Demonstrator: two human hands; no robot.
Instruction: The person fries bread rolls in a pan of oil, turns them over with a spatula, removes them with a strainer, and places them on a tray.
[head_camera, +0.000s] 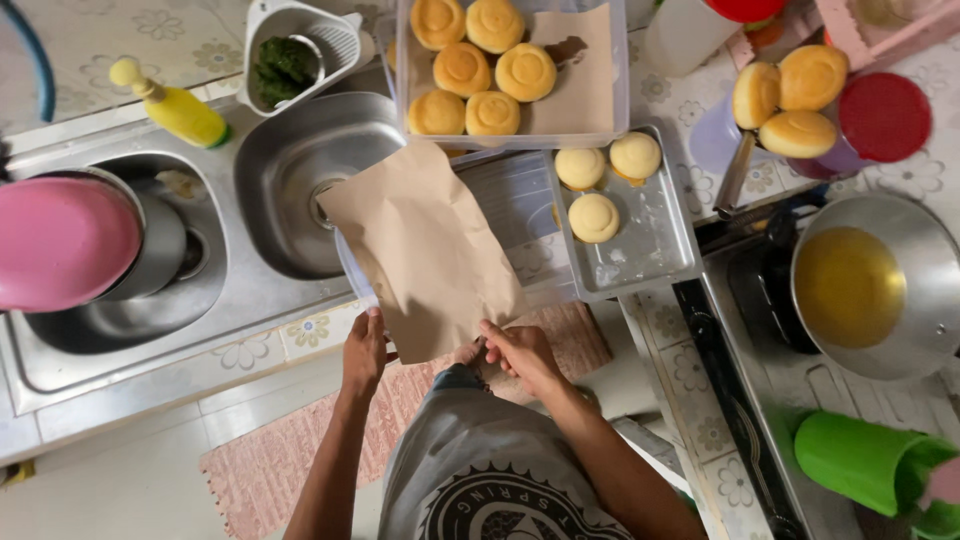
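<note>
A sheet of brown paper (425, 245) is held out over the counter edge, in front of the sink. My left hand (364, 345) grips its near left edge. My right hand (515, 350) pinches its near right corner. Just beyond the paper stands a clear plastic container (612, 95) with several round golden buns (480, 55) and another brown paper lining. To its right a metal tray (655, 235) holds three paler buns (595, 215).
A steel bowl (300, 170) lies in the sink beside a pink lid (60, 240) on a pot. A yellow bottle (175, 108) stands behind. A pan of oil (870, 285) sits on the stove at right, with a green cup (860, 460) near it.
</note>
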